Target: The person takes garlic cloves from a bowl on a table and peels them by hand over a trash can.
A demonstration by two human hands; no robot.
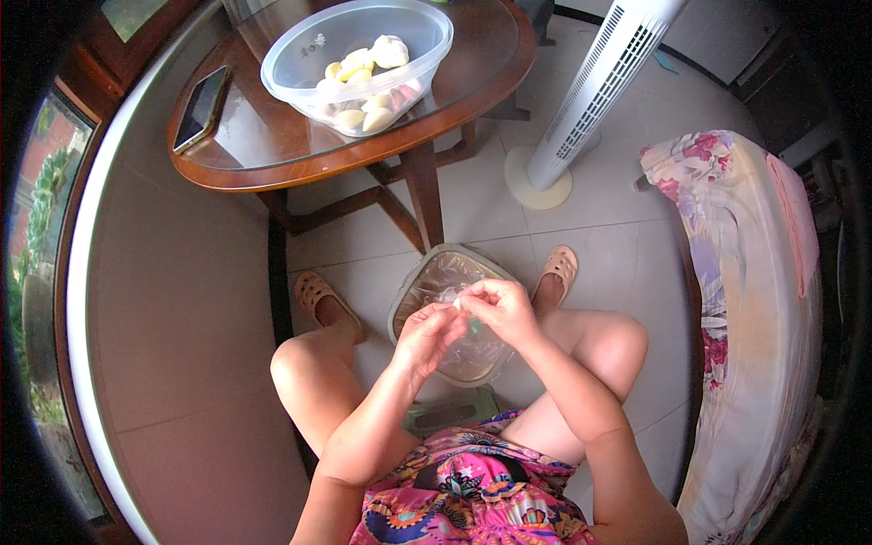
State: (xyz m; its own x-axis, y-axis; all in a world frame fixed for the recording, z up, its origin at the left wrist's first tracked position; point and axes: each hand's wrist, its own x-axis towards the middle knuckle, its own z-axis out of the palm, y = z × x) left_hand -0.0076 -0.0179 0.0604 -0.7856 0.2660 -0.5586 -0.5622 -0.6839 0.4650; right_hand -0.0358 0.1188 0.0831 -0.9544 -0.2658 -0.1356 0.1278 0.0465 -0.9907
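Note:
Over a lined waste bin [401,295], my two hands meet at the fingertips around a small whitish garlic clove [457,303]. My left hand [425,338] pinches it from the left, its fingers curled. From the right, the thumb and forefinger of my right hand [501,309] close on the same clove. Most of the clove is covered by the fingers. Beyond the hands, a translucent plastic bowl [300,62] holds several pale garlic cloves [350,119] and a whole white garlic bulb [390,52].
The bowl and a phone [202,107] rest on a glass-topped oval wooden table [245,150]. A white tower fan [590,91] stands to its right. At far right is a seat under a floral cover [754,300]. A green stool [454,409] shows beneath me, between my legs.

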